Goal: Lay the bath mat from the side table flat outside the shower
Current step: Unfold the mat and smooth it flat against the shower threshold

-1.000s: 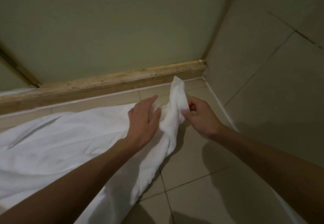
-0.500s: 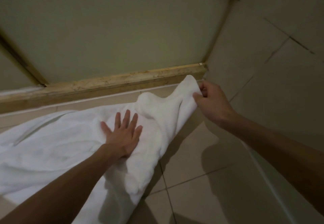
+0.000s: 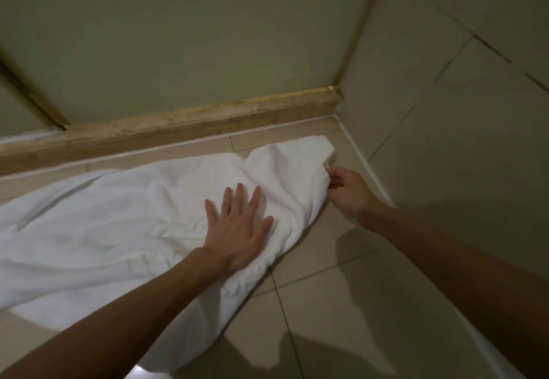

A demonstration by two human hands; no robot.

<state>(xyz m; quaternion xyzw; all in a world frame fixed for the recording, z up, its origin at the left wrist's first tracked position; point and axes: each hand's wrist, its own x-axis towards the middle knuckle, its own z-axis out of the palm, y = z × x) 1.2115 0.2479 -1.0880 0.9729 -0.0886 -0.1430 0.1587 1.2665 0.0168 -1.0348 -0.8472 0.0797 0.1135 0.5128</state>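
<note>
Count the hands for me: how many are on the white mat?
2. The left hand presses flat on the middle of the bath mat. The right hand pinches the mat's right edge. No others show.

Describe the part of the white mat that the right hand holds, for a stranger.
Find the corner where the brown stone shower curb meets the beige tiled wall. The white towelling bath mat ends just before it. The right hand pinches its folded right edge; the left hand only presses the middle flat.
</note>
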